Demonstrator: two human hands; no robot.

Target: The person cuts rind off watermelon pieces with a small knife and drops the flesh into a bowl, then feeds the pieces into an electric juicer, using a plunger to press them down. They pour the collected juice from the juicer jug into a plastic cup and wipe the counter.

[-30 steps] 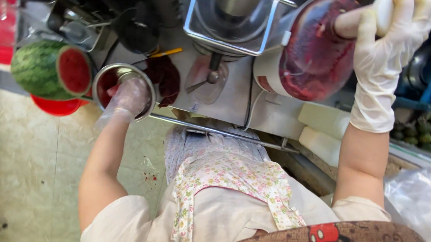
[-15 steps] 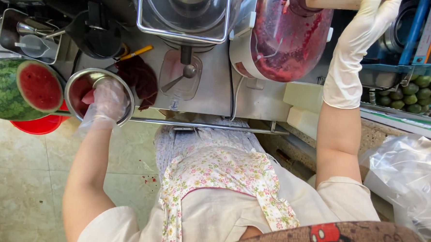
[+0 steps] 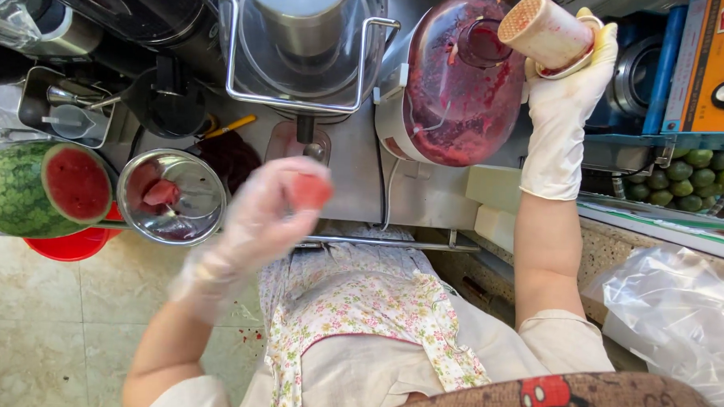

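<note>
Up front, left hand (image 3: pixel 255 223) in a clear plastic glove, fingers curled around a red watermelon chunk (image 3: pixel 308 190), blurred, raised over the near edge of the tabletop (image 3: pixel 355 179). Right hand (image 3: pixel 564 90) in a white glove, high at the far right, fingers wrapped about the flange of a cylindrical pusher (image 3: pixel 545 28), its perforated end tipped up and leftward. Just beside the pusher, the juicer lid (image 3: pixel 463 86), a domed clear cover smeared inside with red pulp, its feed opening close to the pusher's end. Left of the left hand, near the tabletop's front edge, a round steel bowl (image 3: pixel 171 197) with more red pieces inside. Further left, at the tabletop's left end, a half watermelon (image 3: pixel 41 188), cut face turned rightward, resting over a red basin (image 3: pixel 71 244). Behind, along the far edge, a large steel machine (image 3: pixel 300 42) with a wire frame. Down at the right, a crumpled clear plastic bag (image 3: pixel 682 323).
</note>
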